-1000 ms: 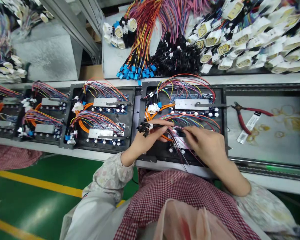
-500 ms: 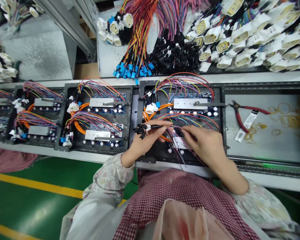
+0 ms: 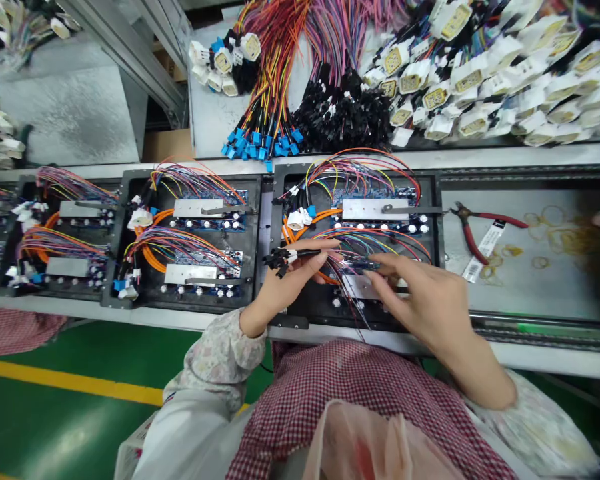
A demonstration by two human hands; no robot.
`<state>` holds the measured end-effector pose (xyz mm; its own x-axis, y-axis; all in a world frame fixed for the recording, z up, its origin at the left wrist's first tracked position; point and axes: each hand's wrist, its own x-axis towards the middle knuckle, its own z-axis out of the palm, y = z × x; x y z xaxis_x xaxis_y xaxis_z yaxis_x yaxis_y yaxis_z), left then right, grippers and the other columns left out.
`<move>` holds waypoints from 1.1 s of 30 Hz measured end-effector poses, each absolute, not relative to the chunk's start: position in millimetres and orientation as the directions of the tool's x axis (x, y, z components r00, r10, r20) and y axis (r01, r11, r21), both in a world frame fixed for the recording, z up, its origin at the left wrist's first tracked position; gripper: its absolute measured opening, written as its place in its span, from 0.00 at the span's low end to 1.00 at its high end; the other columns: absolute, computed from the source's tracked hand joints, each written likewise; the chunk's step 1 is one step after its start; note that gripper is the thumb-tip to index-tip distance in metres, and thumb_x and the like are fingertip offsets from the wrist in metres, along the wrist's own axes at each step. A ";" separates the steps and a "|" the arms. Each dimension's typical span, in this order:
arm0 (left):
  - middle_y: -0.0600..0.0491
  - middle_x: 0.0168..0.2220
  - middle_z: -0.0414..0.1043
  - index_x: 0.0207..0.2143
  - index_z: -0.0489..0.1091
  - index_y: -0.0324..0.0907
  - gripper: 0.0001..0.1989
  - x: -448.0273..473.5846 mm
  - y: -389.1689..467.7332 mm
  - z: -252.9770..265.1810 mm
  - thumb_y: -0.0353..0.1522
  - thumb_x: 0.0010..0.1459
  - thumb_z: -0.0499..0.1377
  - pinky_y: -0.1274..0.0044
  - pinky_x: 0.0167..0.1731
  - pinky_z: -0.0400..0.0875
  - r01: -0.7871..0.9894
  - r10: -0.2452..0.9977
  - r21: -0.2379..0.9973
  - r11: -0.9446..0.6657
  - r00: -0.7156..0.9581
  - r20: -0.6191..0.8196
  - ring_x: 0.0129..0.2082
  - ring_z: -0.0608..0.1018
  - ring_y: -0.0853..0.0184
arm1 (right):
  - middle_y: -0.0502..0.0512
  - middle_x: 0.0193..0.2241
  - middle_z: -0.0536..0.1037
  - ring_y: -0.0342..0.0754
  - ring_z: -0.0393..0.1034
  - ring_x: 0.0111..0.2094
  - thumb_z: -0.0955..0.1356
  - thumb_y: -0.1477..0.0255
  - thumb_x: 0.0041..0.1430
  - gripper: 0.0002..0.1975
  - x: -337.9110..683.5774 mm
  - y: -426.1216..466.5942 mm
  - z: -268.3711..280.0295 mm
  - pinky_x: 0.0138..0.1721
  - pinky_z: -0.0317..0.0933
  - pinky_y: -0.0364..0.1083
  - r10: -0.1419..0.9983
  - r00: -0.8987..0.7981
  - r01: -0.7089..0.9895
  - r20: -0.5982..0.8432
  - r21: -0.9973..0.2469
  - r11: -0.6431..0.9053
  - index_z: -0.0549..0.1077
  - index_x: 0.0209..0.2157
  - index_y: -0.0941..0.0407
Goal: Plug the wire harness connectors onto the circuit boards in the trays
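My left hand is closed around a bundle of thin wires with black connectors. The connectors stick out to the left of the thumb, and loose wire ends hang down on the right of the grip. My right hand is just right of these wires, thumb and forefinger apart, with no wire visible between the tips. Both hands are over the front circuit board with its silver heat sink, partly covered by them, in a black tray. A second wired board lies behind it.
More black trays with wired boards stand to the left. Red-handled cutters, a white label strip and rubber bands lie on the right. Behind are blue-ended wires, black connectors and white connectors.
My right hand has moved slightly right and down, and its fingertips have parted from the wire they pinched. My left hand keeps its hold on the bundle. The view has shifted slightly.
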<state>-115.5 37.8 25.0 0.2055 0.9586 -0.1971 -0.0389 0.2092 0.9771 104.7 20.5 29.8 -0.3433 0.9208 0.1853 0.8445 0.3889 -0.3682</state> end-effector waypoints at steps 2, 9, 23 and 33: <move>0.48 0.41 0.81 0.44 0.78 0.41 0.12 -115.6 38.1 23.9 0.37 0.62 0.61 0.82 0.26 0.79 -0.055 0.961 0.975 0.213 0.194 -0.199 0.32 0.82 0.69 | 0.48 0.23 0.79 0.42 0.70 0.20 0.63 0.61 0.68 0.15 110.6 10.8 41.1 0.23 0.53 0.43 0.912 -0.396 0.839 0.111 -0.359 0.408 0.77 0.36 0.55; 0.50 0.39 0.82 0.42 0.79 0.44 0.10 -115.5 40.7 20.8 0.36 0.61 0.64 0.82 0.25 0.80 -0.116 0.969 0.970 0.215 0.150 -0.197 0.33 0.83 0.67 | 0.47 0.19 0.75 0.40 0.65 0.17 0.66 0.61 0.66 0.15 148.1 -0.7 40.9 0.22 0.52 0.42 0.975 -0.026 0.921 0.221 -0.375 0.109 0.76 0.30 0.55; 0.50 0.40 0.82 0.45 0.79 0.45 0.09 -117.4 43.6 24.9 0.32 0.63 0.62 0.83 0.30 0.81 -0.106 0.960 0.980 0.167 0.244 -0.137 0.39 0.84 0.66 | 0.53 0.22 0.79 0.47 0.72 0.22 0.62 0.62 0.67 0.17 146.6 9.6 15.9 0.24 0.52 0.45 0.990 -0.060 0.963 0.126 -0.254 0.091 0.81 0.37 0.55; 0.52 0.40 0.82 0.45 0.79 0.46 0.09 -116.3 42.9 23.4 0.31 0.63 0.62 0.84 0.29 0.80 -0.124 0.964 0.980 0.154 0.238 -0.121 0.38 0.84 0.68 | 0.53 0.28 0.83 0.49 0.76 0.25 0.64 0.65 0.66 0.14 148.4 11.7 22.0 0.25 0.54 0.45 0.983 -0.134 0.951 0.126 -0.264 0.163 0.81 0.36 0.54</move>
